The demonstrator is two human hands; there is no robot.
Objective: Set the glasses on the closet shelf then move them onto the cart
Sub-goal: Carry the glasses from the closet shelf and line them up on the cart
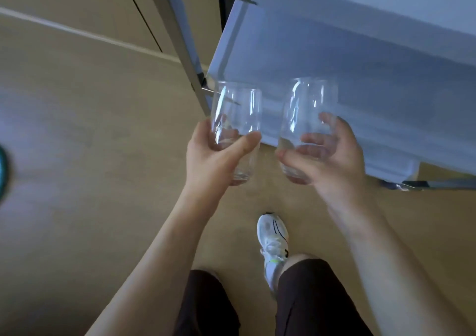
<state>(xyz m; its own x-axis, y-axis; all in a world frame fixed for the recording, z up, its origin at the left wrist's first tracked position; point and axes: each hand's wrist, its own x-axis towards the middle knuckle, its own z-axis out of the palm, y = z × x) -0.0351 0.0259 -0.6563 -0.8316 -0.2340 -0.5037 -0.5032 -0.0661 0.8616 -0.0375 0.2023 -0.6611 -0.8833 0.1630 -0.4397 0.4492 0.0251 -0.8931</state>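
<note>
1. Gripped low, each clear glass sits in its own hand: the left hand [213,152] wraps fingers and thumb round the left glass [235,119], and the right hand [327,155] does likewise with the right glass [306,119].
2. Both glasses lean toward the white shelf [334,59], just short of its front edge, probably for setting down.
3. Both glasses look empty.
4. A white shoe [273,240] stands on the floor below the shelf.

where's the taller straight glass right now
In the head view it is left of centre, held in the left hand: the straight glass is off the floor, beside the rounder glass.
</note>
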